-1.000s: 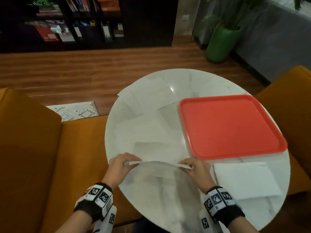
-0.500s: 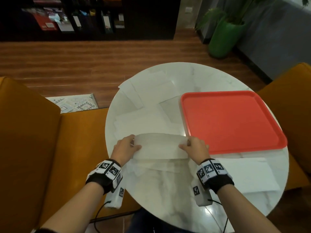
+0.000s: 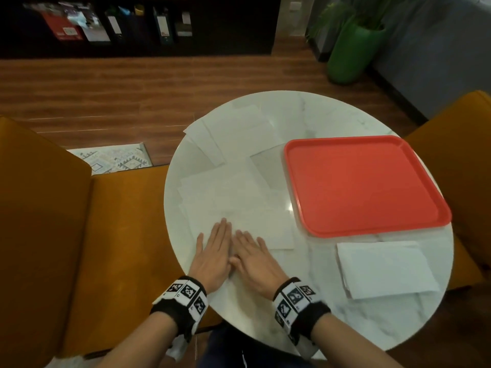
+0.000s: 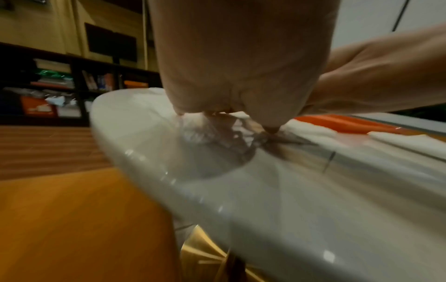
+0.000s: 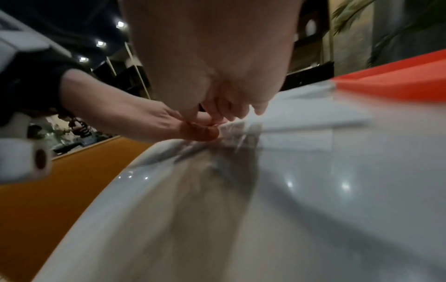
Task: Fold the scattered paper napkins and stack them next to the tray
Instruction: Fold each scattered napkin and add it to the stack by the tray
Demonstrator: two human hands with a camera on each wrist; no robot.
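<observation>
A folded white napkin [image 3: 268, 231] lies flat near the front left of the round marble table [image 3: 332, 118]. My left hand [image 3: 215, 252] and right hand [image 3: 252, 257] lie side by side on its near left part, fingers straight, palms down, pressing it. The red tray [image 3: 358, 181] sits empty to the right. In front of the tray lies a stack of folded napkins [image 3: 385, 269]. Several unfolded napkins [image 3: 236, 134] are spread over the table's left and far side. The wrist views show each palm [image 4: 241, 57] [image 5: 212, 47] low over the tabletop.
Orange armchairs [image 3: 53, 221] flank the table left and right [image 3: 462, 144]. A green plant pot [image 3: 350, 51] stands on the wooden floor at the back right, dark bookshelves [image 3: 119, 22] at the back. A patterned mat [image 3: 117, 158] lies on the floor left of the table.
Both hands carried the napkin's near edge away from me and laid it over the far half. They then let go and came together flat on the folded napkin.
</observation>
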